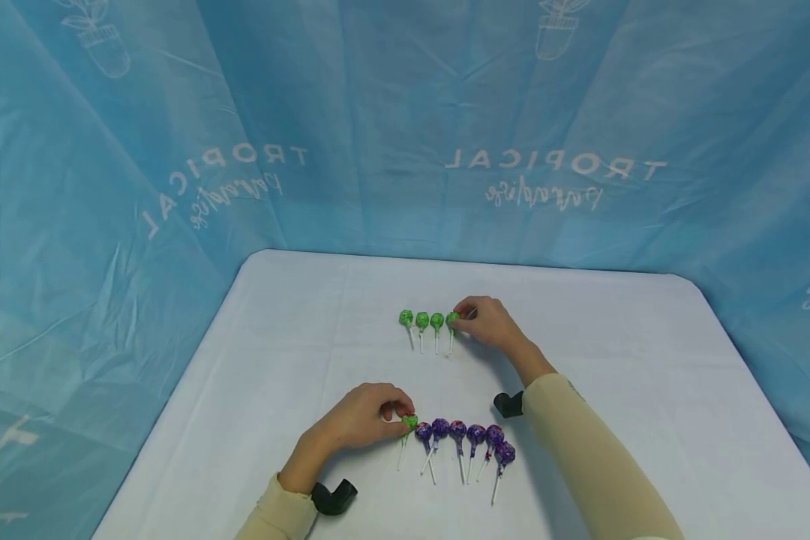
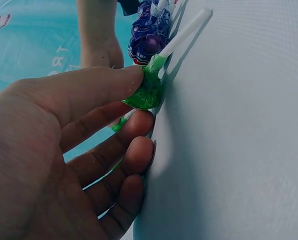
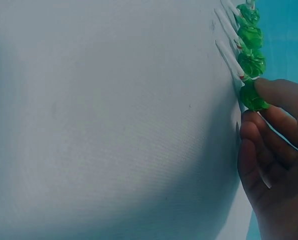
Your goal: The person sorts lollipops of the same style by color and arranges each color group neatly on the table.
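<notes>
My left hand (image 1: 366, 416) pinches the wrapped head of a green lollipop (image 2: 147, 94) between thumb and fingers, low over the white cloth, with its white stick angled toward me. Just right of it lies a row of several purple lollipops (image 1: 457, 429), sticks toward me, the rightmost a little nearer to me. Farther back, my right hand (image 1: 493, 324) holds another green lollipop (image 3: 252, 98) by its head at the right end of a green row. The other green lollipops (image 1: 422, 321) of that row lie side by side to its left, sticks pointing toward me.
A white cloth (image 1: 277, 337) covers the table. Blue printed curtains (image 1: 378, 112) hang behind it and along both sides. Black wrist-worn pieces (image 1: 334, 497) stick out at both sleeves, close over the cloth.
</notes>
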Action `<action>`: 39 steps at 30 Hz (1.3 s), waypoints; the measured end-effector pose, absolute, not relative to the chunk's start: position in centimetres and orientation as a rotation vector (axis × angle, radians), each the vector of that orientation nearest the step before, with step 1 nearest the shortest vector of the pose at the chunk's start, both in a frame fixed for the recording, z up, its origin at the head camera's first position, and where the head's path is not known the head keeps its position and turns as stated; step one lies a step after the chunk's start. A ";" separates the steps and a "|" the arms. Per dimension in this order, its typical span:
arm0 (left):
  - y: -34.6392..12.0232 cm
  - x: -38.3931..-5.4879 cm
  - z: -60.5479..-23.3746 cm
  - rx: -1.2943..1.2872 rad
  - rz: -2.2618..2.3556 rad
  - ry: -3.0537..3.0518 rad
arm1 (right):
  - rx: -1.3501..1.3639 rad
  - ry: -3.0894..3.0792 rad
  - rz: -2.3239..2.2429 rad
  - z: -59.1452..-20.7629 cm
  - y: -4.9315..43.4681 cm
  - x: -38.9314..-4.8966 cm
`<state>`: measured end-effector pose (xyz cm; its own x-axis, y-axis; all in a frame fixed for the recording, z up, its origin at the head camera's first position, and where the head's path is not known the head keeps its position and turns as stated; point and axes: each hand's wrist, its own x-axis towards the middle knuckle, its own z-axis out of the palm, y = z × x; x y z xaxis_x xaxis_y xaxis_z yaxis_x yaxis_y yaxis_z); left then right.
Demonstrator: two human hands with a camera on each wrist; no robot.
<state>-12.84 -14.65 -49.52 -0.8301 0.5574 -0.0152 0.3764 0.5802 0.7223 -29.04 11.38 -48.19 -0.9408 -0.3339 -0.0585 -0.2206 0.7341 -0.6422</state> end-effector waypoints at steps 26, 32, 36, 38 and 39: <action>-14.7 -12.5 -49.8 0.771 1.120 2.617 | -0.500 2.747 -1.033 -48.4 11.0 -28.7; -14.6 -12.5 -49.8 0.753 1.108 2.620 | -0.486 2.752 -1.011 -48.6 11.1 -28.8; -14.6 -12.5 -49.7 0.739 1.094 2.627 | -0.504 2.761 -1.010 -48.6 11.1 -28.8; -14.6 -12.5 -49.7 0.738 1.091 2.631 | -0.514 2.758 -1.017 -48.5 11.2 -28.8; -14.5 -12.5 -49.7 0.739 1.090 2.634 | -0.514 2.757 -1.019 -48.5 11.2 -28.8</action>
